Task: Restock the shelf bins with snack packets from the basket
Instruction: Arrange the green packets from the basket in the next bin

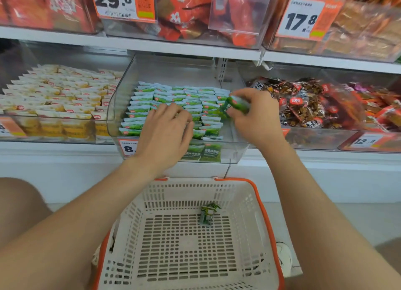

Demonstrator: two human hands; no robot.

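Observation:
A clear shelf bin (121, 107) in the middle of the lower shelf holds several rows of green-and-white snack packets (173, 96). My left hand (165, 131) lies over the front rows with its fingers spread on the packets. My right hand (253, 114) hovers at the bin's right side and pinches one green packet (237, 102) just above the rows. Below the shelf stands a white basket (249, 205) with an orange rim; a single green packet (208, 214) lies on its floor.
A bin of yellow-and-white packets (58, 94) sits to the left, a bin of brown packets (303, 103) to the right. The upper shelf carries bins of red and orange snacks (184, 12) with price tags. A white shoe (284, 257) shows beside the basket.

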